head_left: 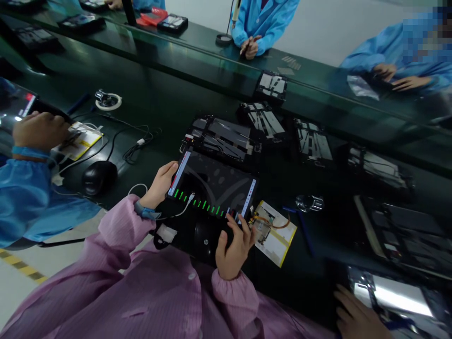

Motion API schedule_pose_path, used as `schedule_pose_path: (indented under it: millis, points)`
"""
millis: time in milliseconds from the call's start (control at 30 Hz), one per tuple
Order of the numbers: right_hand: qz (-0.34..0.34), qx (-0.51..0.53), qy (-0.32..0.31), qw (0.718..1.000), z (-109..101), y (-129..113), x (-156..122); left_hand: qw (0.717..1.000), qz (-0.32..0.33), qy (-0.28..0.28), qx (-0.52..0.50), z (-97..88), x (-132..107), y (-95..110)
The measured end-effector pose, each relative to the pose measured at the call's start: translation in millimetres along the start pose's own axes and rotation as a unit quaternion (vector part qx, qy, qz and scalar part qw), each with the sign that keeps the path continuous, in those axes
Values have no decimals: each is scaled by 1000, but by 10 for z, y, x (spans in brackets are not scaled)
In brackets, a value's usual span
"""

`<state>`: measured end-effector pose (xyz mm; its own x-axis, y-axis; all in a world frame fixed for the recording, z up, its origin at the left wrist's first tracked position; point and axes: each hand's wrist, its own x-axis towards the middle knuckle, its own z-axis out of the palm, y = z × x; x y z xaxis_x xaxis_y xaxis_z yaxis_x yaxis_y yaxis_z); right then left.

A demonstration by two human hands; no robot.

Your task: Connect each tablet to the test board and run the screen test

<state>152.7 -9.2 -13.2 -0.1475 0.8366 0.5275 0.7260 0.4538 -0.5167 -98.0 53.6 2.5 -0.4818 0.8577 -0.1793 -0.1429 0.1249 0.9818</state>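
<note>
My left hand (pixel 158 184) grips the left edge of a tablet (pixel 215 181) whose lit screen shows a dark picture, a row of green marks and a light bar at each side. The tablet leans back, tilted towards me. At its lower right corner my right hand (pixel 235 247) has its fingers apart, with fingertips at the screen's edge. A white cable (pixel 180 212) with a plug passes in front of the tablet's lower edge. Beside my right hand lies a battery (pixel 280 240) with a small circuit board and an orange ribbon cable.
Behind the tablet lies an opened device (pixel 222 136), with several more casings (pixel 312 141) to the right. A black mouse (pixel 205 240) sits before me; another mouse (pixel 100 177) is left. A roll of tape (pixel 108 101) lies farther back. Co-workers' hands (pixel 40 132) are on both sides.
</note>
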Motion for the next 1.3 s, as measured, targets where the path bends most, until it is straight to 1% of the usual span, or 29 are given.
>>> schedule_pose_path:
  millis: [67,233,367,500,600,767,1133,1300]
  points:
    - [4,-10,-5,1000,10,1,6,1000,1,4,1,1,3,-5]
    - [21,-20,15,999,8,12,4,1000,7,12,13,-9,7,-27]
    - [16,4,26,1000,-10,6,8,1000,6,19,14,-13,8,-36]
    - [20,31,40,999,-26,2,7,1000,8,7,10,-4,7,-26]
    - [27,37,41,998,-29,4,4,1000,8,-1,7,0,8,-14]
    - [28,41,42,998,-27,9,0,1000,2,12,5,0,14,-6]
    - [36,42,42,998,-41,8,6,1000,0,3,6,11,-9,21]
    - [40,49,42,997,-50,4,5,1000,-3,10,9,12,-14,29]
